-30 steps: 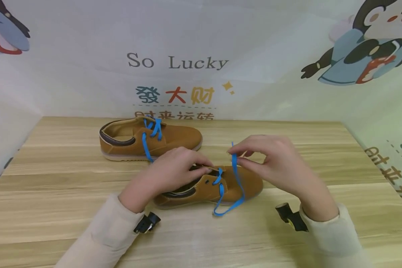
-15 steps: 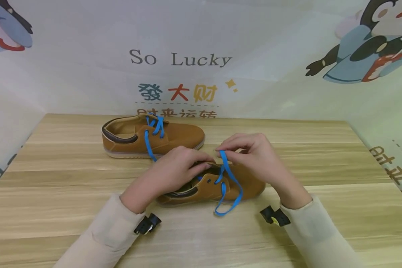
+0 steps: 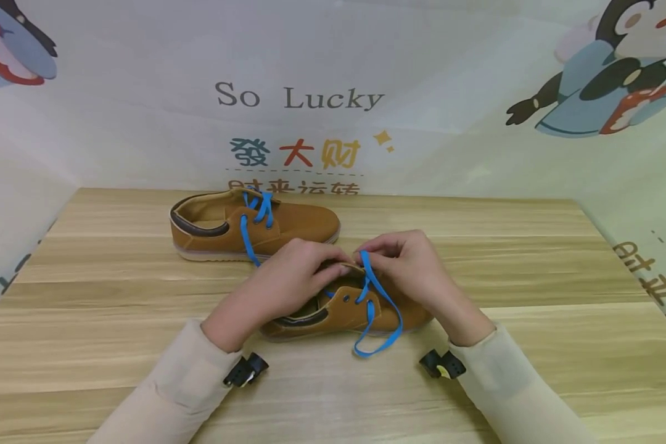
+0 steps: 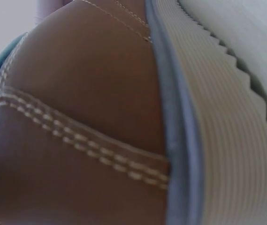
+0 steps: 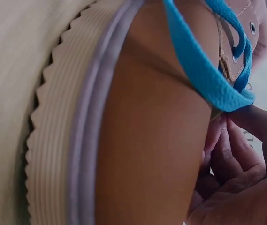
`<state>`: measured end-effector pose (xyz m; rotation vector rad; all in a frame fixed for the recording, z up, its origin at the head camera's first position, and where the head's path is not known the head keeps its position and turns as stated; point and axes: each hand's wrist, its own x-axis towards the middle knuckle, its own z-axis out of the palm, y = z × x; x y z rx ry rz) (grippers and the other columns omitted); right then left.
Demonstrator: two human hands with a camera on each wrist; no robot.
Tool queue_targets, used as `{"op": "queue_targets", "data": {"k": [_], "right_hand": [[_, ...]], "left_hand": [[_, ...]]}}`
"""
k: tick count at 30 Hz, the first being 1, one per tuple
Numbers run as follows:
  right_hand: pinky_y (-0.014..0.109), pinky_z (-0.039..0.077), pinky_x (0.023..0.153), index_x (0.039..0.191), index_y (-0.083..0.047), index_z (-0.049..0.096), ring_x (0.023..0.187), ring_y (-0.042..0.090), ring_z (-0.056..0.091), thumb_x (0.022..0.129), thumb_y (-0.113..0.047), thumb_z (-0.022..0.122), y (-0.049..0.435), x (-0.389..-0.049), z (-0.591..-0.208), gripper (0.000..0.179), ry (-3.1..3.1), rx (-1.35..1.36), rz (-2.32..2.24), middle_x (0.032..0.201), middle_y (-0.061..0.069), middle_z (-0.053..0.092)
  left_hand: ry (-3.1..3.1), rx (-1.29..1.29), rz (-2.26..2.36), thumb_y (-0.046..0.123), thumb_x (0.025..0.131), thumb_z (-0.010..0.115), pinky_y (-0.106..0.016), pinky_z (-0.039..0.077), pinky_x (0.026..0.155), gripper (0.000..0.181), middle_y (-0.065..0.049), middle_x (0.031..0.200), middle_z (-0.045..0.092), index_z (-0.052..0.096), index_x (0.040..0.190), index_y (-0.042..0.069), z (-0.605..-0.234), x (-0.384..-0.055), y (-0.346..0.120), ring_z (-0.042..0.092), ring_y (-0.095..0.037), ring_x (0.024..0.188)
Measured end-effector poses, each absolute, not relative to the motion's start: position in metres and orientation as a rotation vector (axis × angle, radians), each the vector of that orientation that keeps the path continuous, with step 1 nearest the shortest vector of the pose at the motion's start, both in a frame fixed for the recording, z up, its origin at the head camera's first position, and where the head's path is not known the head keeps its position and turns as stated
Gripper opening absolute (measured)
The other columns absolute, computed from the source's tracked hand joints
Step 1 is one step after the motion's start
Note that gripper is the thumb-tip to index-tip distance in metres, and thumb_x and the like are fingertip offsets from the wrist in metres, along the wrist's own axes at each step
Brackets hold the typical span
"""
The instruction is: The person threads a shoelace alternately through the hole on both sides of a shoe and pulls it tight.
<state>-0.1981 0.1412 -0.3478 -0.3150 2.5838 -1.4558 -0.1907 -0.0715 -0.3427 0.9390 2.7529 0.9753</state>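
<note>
A brown low shoe (image 3: 341, 317) lies nearest the person, toe to the right, partly laced with a blue shoelace (image 3: 394, 339). My left hand (image 3: 288, 277) holds the far eyelet flap of this shoe between thumb and fingers; some of those fingertips are hidden. Beside the same flap, my right hand (image 3: 413, 271) pinches the lace close to its end, and a loose loop hangs over the near side onto the table. In the right wrist view the lace (image 5: 196, 70) runs over the toe to the thumb. Only the shoe's stitched heel (image 4: 81, 75) fills the left wrist view.
Behind stands a second brown shoe (image 3: 305, 222), laced in blue, with one lace end trailing toward the left hand. Both shoes rest on a wood-grain table (image 3: 505, 246). A printed white cloth (image 3: 449, 92) hangs around the back and sides.
My right hand has moved left and lower with the lace, from above the toe to the far flap near the left hand. The left hand stays at the flap.
</note>
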Motion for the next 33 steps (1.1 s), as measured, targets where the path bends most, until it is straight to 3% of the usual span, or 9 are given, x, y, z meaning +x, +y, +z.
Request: {"op": "queue_targets", "data": {"k": [5, 9, 15, 17, 22, 24, 33], "right_hand": [[0.024, 0.053, 0.076, 0.1, -0.006, 0.081, 0.086, 0.01, 0.068, 0.094, -0.017, 0.073, 0.142, -0.197, -0.347, 0.015, 2.575, -0.293, -1.418, 0.098, 0.009, 0.079], [0.027, 0.052, 0.08, 0.101, -0.006, 0.081, 0.09, 0.012, 0.066, 0.097, -0.015, 0.068, 0.144, -0.197, -0.346, 0.016, 2.539, -0.319, -1.39, 0.103, 0.01, 0.078], [0.024, 0.049, 0.078, 0.102, -0.002, 0.08, 0.087, 0.009, 0.064, 0.099, -0.009, 0.062, 0.145, -0.198, -0.347, 0.019, 2.485, -0.372, -1.383, 0.099, 0.012, 0.078], [0.024, 0.049, 0.076, 0.101, -0.002, 0.08, 0.086, 0.01, 0.063, 0.098, -0.009, 0.062, 0.145, -0.197, -0.347, 0.019, 2.484, -0.37, -1.376, 0.098, 0.011, 0.078], [0.025, 0.05, 0.08, 0.102, -0.005, 0.08, 0.089, 0.009, 0.066, 0.098, -0.012, 0.064, 0.146, -0.196, -0.346, 0.018, 2.462, -0.348, -1.37, 0.099, 0.009, 0.079], [0.025, 0.05, 0.081, 0.102, -0.006, 0.081, 0.09, 0.009, 0.066, 0.098, -0.013, 0.064, 0.146, -0.195, -0.345, 0.019, 2.456, -0.35, -1.374, 0.099, 0.008, 0.079], [0.025, 0.05, 0.081, 0.098, -0.004, 0.081, 0.085, 0.01, 0.065, 0.097, -0.012, 0.064, 0.144, -0.196, -0.346, 0.019, 2.44, -0.359, -1.408, 0.091, 0.007, 0.079]], "left_hand": [[2.902, 0.856, 1.082, 0.019, 0.092, 0.076, -0.03, 0.056, 0.074, 0.012, -0.001, 0.095, 0.068, 0.066, 0.097, 0.014, -0.343, -0.187, -0.069, 0.067, -0.013, 0.085], [3.146, 0.868, 0.99, 0.019, 0.084, 0.084, -0.027, 0.046, 0.06, 0.021, 0.003, 0.08, 0.059, 0.063, 0.083, 0.017, -0.342, -0.178, -0.066, 0.056, -0.011, 0.068], [3.191, 0.795, 0.92, 0.031, 0.087, 0.081, -0.023, 0.036, 0.046, 0.018, 0.011, 0.06, 0.061, 0.076, 0.073, 0.021, -0.335, -0.168, -0.061, 0.046, -0.004, 0.049], [3.169, 0.776, 0.882, 0.037, 0.09, 0.077, -0.023, 0.031, 0.042, 0.025, 0.01, 0.053, 0.058, 0.078, 0.069, 0.023, -0.334, -0.167, -0.061, 0.043, -0.005, 0.045], [3.001, 0.66, 0.775, 0.038, 0.094, 0.071, -0.024, 0.027, 0.044, 0.024, 0.008, 0.051, 0.054, 0.083, 0.081, 0.021, -0.333, -0.167, -0.057, 0.042, -0.009, 0.046], [2.954, 0.61, 0.761, 0.037, 0.093, 0.073, -0.024, 0.03, 0.044, 0.019, 0.01, 0.055, 0.059, 0.084, 0.089, 0.021, -0.334, -0.167, -0.056, 0.044, -0.009, 0.048], [2.974, 0.424, 0.742, 0.049, 0.082, 0.08, -0.03, 0.037, 0.042, 0.019, 0.01, 0.064, 0.07, 0.084, 0.088, 0.031, -0.338, -0.167, -0.048, 0.053, -0.011, 0.05]]}}
